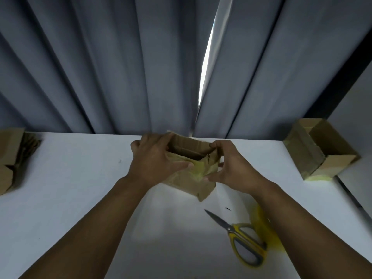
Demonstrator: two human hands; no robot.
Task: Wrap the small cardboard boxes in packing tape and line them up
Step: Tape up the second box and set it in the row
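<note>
A small open-topped cardboard box (188, 181) with yellowish tape across its near face is held above the middle of the white table (80, 178). My left hand (154, 160) grips its left end, thumb on the taped face. My right hand (231, 164) pinches the box's right end between thumb and fingers. A second box (320, 152), taped along its side, lies on the table's far right corner. A yellowish tape roll (265, 226) sits by my right forearm, partly hidden by it.
Yellow-handled scissors (241, 238) lie shut on the table at the near right, blades pointing left and away. Flattened cardboard pieces (14, 158) are stacked at the far left edge. Grey curtains (120, 67) hang behind the table.
</note>
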